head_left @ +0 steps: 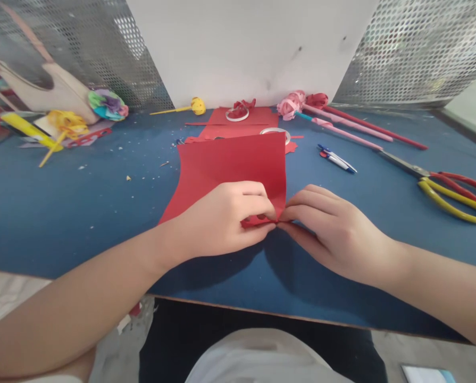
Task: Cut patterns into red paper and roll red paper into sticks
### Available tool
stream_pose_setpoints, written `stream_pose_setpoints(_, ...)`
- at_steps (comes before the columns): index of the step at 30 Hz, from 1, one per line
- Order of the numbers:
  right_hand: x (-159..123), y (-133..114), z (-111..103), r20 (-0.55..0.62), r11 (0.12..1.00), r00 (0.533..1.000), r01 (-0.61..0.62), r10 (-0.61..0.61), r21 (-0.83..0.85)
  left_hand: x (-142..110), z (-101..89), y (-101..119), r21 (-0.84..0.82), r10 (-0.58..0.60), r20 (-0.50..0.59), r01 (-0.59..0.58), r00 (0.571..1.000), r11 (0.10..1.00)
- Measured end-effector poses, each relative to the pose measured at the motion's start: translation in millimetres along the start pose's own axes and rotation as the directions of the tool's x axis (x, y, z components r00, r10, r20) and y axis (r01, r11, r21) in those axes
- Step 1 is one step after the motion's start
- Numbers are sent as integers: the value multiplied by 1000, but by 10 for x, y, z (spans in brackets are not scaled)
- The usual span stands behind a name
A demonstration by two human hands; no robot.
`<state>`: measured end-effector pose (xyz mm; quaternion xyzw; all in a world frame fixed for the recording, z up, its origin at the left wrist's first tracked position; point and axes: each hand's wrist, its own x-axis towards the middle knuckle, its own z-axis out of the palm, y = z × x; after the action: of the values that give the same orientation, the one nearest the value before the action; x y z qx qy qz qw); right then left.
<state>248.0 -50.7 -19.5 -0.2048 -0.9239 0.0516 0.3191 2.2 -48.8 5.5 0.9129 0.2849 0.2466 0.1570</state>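
A sheet of red paper [233, 165] is held up over the blue table, its far edge raised and curving. My left hand [238, 213] pinches the near edge of the sheet close to its right corner, thumb below and fingers above. Right beside it, my right hand [317, 223] grips the same corner between thumb and fingertips. The fingertips of both hands almost meet there, and the paper's edge looks rolled or folded under them. How tight that fold is, my fingers hide.
Behind the sheet lie more red paper [241, 116] and white tape rolls [238, 114]. To the right are pens [336, 159], scissors [429, 175] and paper flowers on sticks [291, 105]. At left sit a yellow paper flower [67, 124], a multicoloured flower [108, 105] and a pale bag [62, 88].
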Motion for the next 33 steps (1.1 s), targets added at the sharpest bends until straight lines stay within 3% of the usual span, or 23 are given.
stream_pose_setpoints(14, -23, 31, -21, 23, 994, 997, 71, -69, -86, -21, 47, 5, 227, 148, -4, -143, 989, 963)
stream_pose_setpoints(33, -50, 25, -90, 20, 933, 980, 194, -198, -303, -25, -1, 58, 337, 241, -46, -212, 969, 917)
